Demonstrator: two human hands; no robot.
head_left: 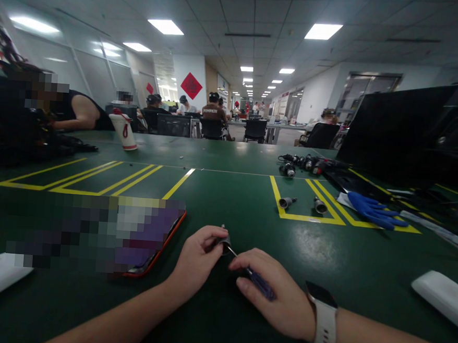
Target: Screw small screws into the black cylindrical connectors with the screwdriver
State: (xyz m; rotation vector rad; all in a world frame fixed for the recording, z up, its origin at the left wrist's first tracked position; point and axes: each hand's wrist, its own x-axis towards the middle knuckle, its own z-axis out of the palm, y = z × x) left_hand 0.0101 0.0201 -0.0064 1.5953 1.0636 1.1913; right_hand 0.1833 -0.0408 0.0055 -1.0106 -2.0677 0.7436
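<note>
Pinched in my left hand (203,253) is a small grey metal cup-shaped part (226,243), its open end turned toward my right hand. My right hand (275,292) is closed round a screwdriver with a dark translucent handle (259,284). The screwdriver's thin shaft reaches into the mouth of the part, and its tip is hidden inside. Two similar metal parts lie farther off on the green table, one metal part (287,203) inside a yellow-taped box and another metal part (320,205) near the tape lines.
A blue glove (377,210) lies at the right, before a large black monitor (408,132). Dark cylindrical parts (302,165) are piled behind the tape. An orange-edged pouch (155,245), partly blurred, lies left. A cup (125,130) stands behind. White objects (445,296) flank both sides; people sit beyond.
</note>
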